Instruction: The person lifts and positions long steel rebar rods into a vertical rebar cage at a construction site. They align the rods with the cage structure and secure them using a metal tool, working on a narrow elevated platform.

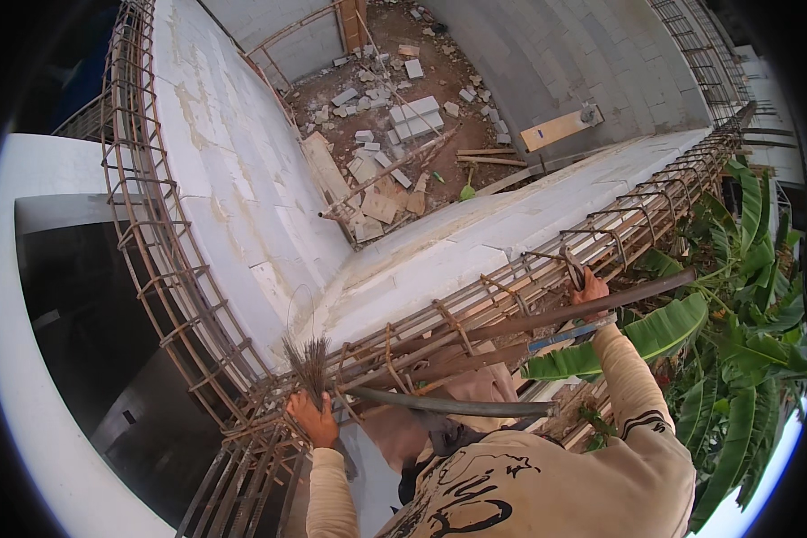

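Note:
My left hand (314, 421) is closed round a bunch of thin binding wires (308, 366), whose loose ends fan upward. It is at the corner where two rusty rebar cages meet. Over the right-hand cage (502, 291), my right hand (590, 294) is closed on a pair of pincers (573, 267). Their jaws point up beside a bent stirrup (601, 235); whether they grip a wire is too small to tell. One long thin wire (301, 305) arcs above the bunch.
A dark pipe (637, 291) slants past my right wrist; a grey pipe (462, 406) lies nearer me. White block walls (233, 197) drop to a floor with broken blocks (416, 117) and boards. Banana leaves (663, 336) crowd the right. Another rebar cage (143, 206) runs along the left.

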A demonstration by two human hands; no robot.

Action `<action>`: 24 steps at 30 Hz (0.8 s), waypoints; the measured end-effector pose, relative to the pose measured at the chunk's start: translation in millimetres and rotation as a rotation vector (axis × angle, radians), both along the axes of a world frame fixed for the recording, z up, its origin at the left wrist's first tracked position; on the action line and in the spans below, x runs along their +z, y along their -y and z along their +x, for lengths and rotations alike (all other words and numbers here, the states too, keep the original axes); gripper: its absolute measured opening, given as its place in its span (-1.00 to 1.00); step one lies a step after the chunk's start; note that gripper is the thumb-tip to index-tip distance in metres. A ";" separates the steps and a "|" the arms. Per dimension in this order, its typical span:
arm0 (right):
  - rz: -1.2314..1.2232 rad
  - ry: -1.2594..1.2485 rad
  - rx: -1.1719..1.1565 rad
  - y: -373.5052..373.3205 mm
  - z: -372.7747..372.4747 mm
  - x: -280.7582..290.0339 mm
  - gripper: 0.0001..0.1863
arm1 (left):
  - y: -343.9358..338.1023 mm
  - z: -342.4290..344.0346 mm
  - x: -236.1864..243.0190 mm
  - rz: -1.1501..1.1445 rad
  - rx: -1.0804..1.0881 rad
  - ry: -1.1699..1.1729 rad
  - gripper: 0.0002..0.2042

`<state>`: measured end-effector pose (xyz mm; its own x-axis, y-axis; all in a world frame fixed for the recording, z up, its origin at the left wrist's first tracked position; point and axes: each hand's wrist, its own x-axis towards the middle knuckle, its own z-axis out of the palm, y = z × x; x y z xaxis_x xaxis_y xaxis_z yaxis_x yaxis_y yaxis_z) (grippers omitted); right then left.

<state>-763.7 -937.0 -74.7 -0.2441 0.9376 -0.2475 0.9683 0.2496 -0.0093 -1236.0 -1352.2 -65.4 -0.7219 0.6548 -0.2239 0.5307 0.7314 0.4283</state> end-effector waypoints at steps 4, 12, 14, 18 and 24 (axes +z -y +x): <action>-0.139 -0.014 0.032 -12.0 18.2 1.0 -0.40 | -4.3 -1.5 3.9 0.047 0.029 0.075 -0.61; -0.173 -0.093 0.132 -47.1 83.3 -26.1 -0.39 | -13.2 -2.3 10.3 0.109 0.015 0.020 -0.68; -0.239 -0.241 0.125 -64.6 96.3 -27.5 -0.44 | -13.0 -0.8 8.1 0.218 -0.016 -0.034 -0.69; -0.272 -0.219 0.202 -90.5 109.0 -20.3 -0.53 | -13.9 3.6 0.4 0.204 -0.002 -0.063 -0.70; -0.375 -0.360 0.213 -108.8 89.5 -6.9 -0.68 | -20.4 3.5 -11.7 0.158 0.020 -0.135 -0.60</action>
<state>-674.2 -828.2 -81.6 -0.5489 0.7223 -0.4207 0.8162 0.3547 -0.4560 -1232.5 -1331.9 -77.1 -0.7517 0.6592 -0.0195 0.5771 0.6718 0.4644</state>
